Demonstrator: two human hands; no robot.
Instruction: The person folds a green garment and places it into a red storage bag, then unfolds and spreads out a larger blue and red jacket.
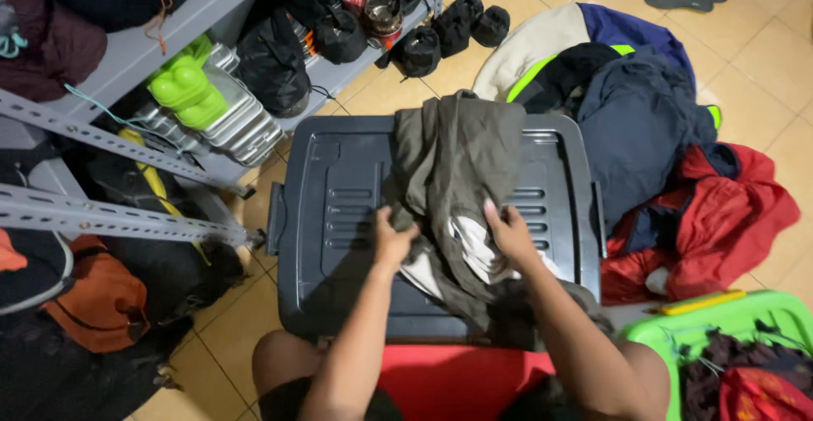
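Shelving point(127, 57) packed with bags fills the left. Dark plastic lid point(339, 209) lies at centre, jackets point(677, 192) heaped to its right. Olive garment point(461, 175) drapes over the lid; left hand point(392, 241) and right hand point(511, 233) both clutch its cloth.

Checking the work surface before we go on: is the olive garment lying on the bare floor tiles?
No. The olive garment lies on the dark grey bin lid, with the left hand and right hand pressed on it.
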